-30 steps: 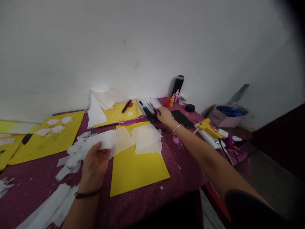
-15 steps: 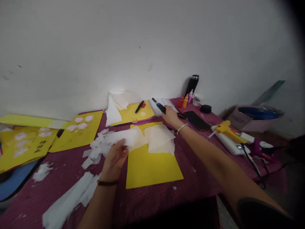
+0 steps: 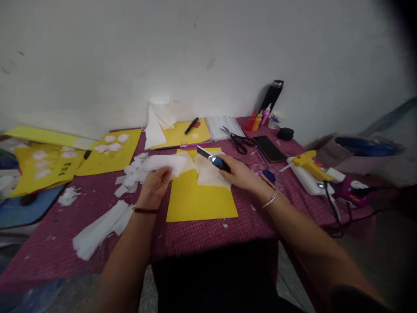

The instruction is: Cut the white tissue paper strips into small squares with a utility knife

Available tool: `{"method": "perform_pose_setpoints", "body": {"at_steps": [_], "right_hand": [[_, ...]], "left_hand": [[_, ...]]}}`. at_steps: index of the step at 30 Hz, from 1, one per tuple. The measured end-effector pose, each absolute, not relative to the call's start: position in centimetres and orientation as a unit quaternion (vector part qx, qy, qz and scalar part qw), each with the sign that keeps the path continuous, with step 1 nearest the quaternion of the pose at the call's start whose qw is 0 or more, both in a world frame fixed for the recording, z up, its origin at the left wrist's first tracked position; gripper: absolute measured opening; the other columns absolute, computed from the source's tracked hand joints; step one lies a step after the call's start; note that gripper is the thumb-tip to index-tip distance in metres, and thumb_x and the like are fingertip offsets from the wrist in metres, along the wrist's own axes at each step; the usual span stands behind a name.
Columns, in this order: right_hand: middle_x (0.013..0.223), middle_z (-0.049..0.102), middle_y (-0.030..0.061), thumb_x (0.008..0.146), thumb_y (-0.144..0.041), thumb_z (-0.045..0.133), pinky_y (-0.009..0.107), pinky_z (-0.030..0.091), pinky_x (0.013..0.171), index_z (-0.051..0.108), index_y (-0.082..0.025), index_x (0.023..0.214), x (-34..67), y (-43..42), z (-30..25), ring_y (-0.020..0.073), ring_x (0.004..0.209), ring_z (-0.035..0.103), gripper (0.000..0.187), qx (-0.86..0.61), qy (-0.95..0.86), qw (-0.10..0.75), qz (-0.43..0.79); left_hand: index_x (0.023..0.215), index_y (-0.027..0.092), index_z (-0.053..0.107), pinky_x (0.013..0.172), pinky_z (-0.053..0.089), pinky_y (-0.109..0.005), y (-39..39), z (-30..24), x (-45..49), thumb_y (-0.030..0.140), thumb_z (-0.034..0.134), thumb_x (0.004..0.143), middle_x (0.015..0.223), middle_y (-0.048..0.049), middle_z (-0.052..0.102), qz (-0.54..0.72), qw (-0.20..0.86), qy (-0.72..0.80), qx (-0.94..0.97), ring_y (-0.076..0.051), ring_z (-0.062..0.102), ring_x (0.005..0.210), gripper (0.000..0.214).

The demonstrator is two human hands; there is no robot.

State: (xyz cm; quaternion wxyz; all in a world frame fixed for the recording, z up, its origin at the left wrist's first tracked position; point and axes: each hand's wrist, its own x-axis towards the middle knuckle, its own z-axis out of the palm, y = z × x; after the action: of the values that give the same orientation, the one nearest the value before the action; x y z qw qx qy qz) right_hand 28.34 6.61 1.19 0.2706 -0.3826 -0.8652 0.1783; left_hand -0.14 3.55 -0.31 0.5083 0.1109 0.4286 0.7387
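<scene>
My left hand is closed on a sheet of thin white tissue paper that drapes across the top of a yellow card sheet. My right hand grips a black and blue utility knife, its blade end pointing up and left over the tissue paper. Both hands sit above the yellow sheet on the magenta checked tablecloth.
Black scissors, a dark phone, small paint bottles and a black flask lie behind. A yellow glue gun rests at the right. White paper scraps and yellow sheets with pink flowers are at the left.
My right hand has come back from the far side of the table with the utility knife to just above the tissue paper. My view has swung left and down.
</scene>
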Motion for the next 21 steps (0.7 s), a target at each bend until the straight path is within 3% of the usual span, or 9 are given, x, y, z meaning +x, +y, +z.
{"method": "perform_pose_setpoints", "body": {"at_steps": [3, 6, 21], "right_hand": [[0.127, 0.060, 0.0116, 0.087, -0.026, 0.052, 0.035, 0.044, 0.093, 0.040, -0.020, 0.144, 27.8, 5.1, 1.7, 0.0259, 0.110, 0.059, 0.059, -0.391, -0.888, 0.205, 0.126], [0.114, 0.064, 0.0116, 0.089, -0.030, 0.051, 0.033, 0.046, 0.081, 0.040, -0.024, 0.146, 27.5, 4.1, 2.3, 0.0250, 0.094, 0.064, 0.058, -0.409, -0.892, 0.169, 0.093], [0.105, 0.068, 0.0087, 0.089, -0.033, 0.052, 0.030, 0.043, 0.070, 0.047, -0.026, 0.140, 27.3, 3.5, 2.2, 0.0231, 0.087, 0.065, 0.052, -0.399, -0.888, 0.209, 0.092]], "left_hand": [[0.095, 0.013, 0.065, 0.075, 0.056, -0.032, 3.3, 0.6, -0.3, 0.015, 0.060, 0.089, 0.093, -0.0043, 0.067, 0.738, 0.498, 0.441, 0.117, -0.014, 0.065, 0.080, 0.008], [0.066, 0.014, 0.060, 0.072, 0.056, -0.024, 2.8, 1.6, 0.1, -0.002, 0.055, 0.081, 0.066, 0.0015, 0.064, 0.741, 0.497, 0.433, 0.130, -0.009, 0.062, 0.063, 0.023], [0.068, 0.015, 0.066, 0.070, 0.056, -0.020, 2.0, 1.9, 1.2, 0.002, 0.075, 0.064, 0.069, 0.0037, 0.071, 0.731, 0.484, 0.416, 0.242, -0.008, 0.067, 0.065, 0.016]]}}
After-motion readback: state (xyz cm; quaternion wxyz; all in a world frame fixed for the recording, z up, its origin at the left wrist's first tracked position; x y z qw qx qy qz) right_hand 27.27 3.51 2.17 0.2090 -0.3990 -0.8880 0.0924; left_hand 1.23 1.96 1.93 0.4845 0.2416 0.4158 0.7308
